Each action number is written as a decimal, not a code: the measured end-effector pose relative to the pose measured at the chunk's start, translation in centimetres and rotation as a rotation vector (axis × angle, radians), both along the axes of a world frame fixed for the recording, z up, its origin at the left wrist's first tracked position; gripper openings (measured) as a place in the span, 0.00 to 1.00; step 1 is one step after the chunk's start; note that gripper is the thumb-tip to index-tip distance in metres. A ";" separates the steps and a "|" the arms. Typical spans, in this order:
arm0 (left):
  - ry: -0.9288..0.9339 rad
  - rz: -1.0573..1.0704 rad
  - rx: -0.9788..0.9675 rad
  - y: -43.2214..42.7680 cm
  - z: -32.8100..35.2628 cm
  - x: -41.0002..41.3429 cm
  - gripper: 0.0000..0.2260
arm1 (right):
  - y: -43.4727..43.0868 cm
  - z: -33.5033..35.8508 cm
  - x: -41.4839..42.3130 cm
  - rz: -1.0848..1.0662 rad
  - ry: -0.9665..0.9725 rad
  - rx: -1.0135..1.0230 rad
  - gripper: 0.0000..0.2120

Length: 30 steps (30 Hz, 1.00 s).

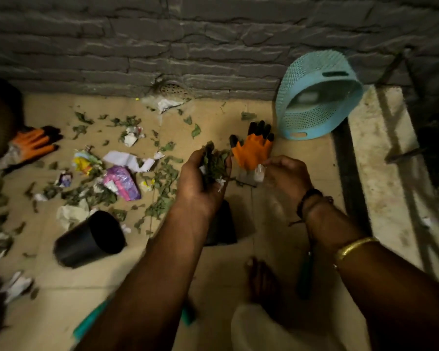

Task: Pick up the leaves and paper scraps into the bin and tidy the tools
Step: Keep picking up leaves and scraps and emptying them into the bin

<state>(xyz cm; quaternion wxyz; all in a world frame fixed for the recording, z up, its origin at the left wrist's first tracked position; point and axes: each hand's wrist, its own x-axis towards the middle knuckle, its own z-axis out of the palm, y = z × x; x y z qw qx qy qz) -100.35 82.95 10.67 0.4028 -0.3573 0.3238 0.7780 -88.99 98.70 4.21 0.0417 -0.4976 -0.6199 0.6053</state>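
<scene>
My left hand [203, 179] is turned palm up, its fingers curled round a clump of limp, crinkled green leaves [214, 163] with bits of white paper caught in it. My right hand [287, 173] is just beside it, fingertips pinching a small pale crumpled scrap [260, 173]; it is too blurred to say whether it is paper or plastic. A dark thread band and a gold metal bangle [355, 247] sit on that arm.

Just beyond my hands an orange fabric glove with black rubbery fingertips [254, 148] lies flat on the beige floor tiles [276, 249]. My left wrist hides most of a black plastic pot [221, 226] beneath it. A second black round plastic pot [91, 239] lies tipped on its side to the left, mouth towards me.

Torn green leaves [162, 178], white paper pieces [127, 158] and a shiny purple wrapper [122, 182] are strewn over the tiles to the left. Another orange glove [33, 143] lies at the far left, partly cut off by something dark.

A light blue perforated plastic basket [317, 97] lies on its side against the rough grey stone wall [213, 46], well apart from the litter. A green-handled tool [305, 277] lies by my right forearm, its working end hidden.
</scene>
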 end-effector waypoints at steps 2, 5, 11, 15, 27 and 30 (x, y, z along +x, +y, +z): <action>0.011 0.017 0.001 -1.5 5.9 0.8 0.10 | -2.3 7.2 -0.4 -0.014 0.103 -0.173 0.05; -0.018 0.087 0.017 -4.3 16.2 2.0 0.15 | -6.5 20.5 -0.7 -0.027 0.213 -0.319 0.05; -0.003 0.202 0.007 -12.4 39.4 6.1 0.15 | -17.8 47.1 0.9 0.041 0.261 -0.421 0.07; 0.102 0.360 -0.036 -19.2 50.6 9.8 0.13 | -25.9 58.0 2.8 0.255 0.253 -0.290 0.15; 0.304 1.070 -0.184 -49.7 60.4 29.3 0.15 | -56.3 68.7 16.0 1.035 0.317 -0.238 0.21; 0.327 1.256 -0.251 -56.7 61.2 36.3 0.12 | -63.9 69.6 21.0 1.213 0.303 -0.275 0.22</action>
